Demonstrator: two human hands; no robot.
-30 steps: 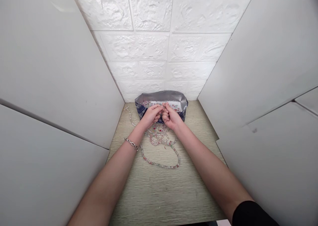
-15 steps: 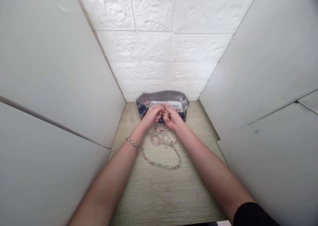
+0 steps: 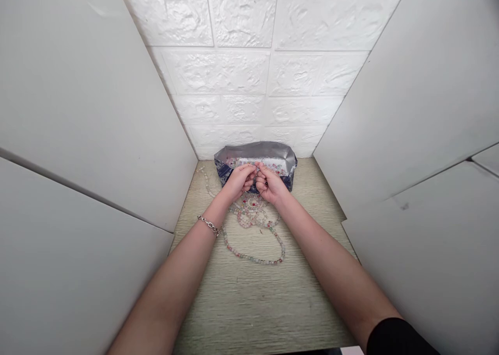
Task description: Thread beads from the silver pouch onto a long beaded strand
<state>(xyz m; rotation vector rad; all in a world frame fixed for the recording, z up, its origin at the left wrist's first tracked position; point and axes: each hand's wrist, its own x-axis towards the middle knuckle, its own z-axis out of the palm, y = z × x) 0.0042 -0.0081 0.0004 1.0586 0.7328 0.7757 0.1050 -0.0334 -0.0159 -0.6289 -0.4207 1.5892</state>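
Note:
My left hand (image 3: 238, 181) and my right hand (image 3: 270, 183) meet fingertip to fingertip over the front edge of an open foil-lined bag (image 3: 257, 150). Both are closed in a pinch, and whatever lies between the fingers is too small to make out. Loose coloured beads (image 3: 276, 168) show inside the bag behind my fingers. Below my hands, a long string of beads (image 3: 253, 260) lies coiled and looped on the wooden surface (image 3: 249, 303), its pale end trailing up on the left of the bag.
A white brick-pattern wall (image 3: 241, 74) rises right behind the bag. Pale panels stand close on the left (image 3: 97, 110) and on the right (image 3: 409, 110), narrowing the space around both forearms. The surface's front edge runs along the bottom of the view.

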